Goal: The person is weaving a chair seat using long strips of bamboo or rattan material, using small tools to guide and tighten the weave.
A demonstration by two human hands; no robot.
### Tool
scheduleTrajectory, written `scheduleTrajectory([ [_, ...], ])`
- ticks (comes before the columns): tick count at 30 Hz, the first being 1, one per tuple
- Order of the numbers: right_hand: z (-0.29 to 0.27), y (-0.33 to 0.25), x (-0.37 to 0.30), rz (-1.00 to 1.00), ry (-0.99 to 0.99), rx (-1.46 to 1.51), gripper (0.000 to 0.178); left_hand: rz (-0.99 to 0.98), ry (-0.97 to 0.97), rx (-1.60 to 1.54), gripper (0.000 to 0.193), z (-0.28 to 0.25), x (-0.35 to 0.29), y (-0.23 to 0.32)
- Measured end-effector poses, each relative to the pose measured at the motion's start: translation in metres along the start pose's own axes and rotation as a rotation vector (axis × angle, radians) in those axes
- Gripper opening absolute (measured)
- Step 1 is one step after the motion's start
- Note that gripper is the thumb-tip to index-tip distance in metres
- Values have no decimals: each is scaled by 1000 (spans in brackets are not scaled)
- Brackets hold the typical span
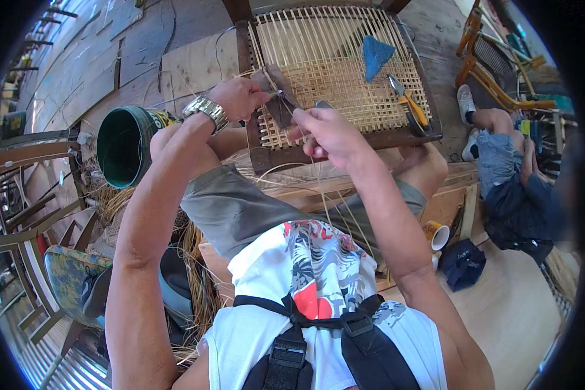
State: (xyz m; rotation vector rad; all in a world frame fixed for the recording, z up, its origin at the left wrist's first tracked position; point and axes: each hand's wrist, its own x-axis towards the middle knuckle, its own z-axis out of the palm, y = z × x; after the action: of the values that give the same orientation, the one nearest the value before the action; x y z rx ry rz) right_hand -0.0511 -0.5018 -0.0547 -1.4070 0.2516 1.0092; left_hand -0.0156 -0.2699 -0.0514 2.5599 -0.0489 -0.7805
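A chair seat frame [260,156] of dark wood, with half-woven cane, lies across my knees. My left hand [239,99], wearing a metal-banded watch [205,113], is closed at the frame's left side; its fingertips pinch something small I cannot make out. Beneath the fingertips lies a dark brown flat piece [281,112], of leather or wood. My right hand [328,133] is closed on a thin cane strip [320,179] that trails down toward my lap. On the weave rest a blue cloth [376,57] and yellow-handled pliers [411,104].
To the left stands a green bucket [118,151], with loose cane strips [198,273] below it. A yellow cup [437,235] and a dark blue cap [463,265] lie at the right. Another person [500,162] sits beyond them, near an orange-brown chair frame [494,65].
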Motion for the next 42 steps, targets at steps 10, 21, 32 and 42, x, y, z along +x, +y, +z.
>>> scheduleTrajectory([
  [10, 7, 59, -10, -448, 511, -661, 41, 97, 108, 160, 38, 11, 11, 1],
  [21, -68, 132, -167, -341, 628, -61, 25, 39, 418, 26, 45, 37, -14, 4],
  [32, -40, 73, -133, -203, -55, 601, 26, 269, -143, -1559, 26, 98, -95, 109],
  [42, 6, 8, -62, -1019, 573, -1020, 19, 317, 433, -1133, 8, 41, -80, 65],
])
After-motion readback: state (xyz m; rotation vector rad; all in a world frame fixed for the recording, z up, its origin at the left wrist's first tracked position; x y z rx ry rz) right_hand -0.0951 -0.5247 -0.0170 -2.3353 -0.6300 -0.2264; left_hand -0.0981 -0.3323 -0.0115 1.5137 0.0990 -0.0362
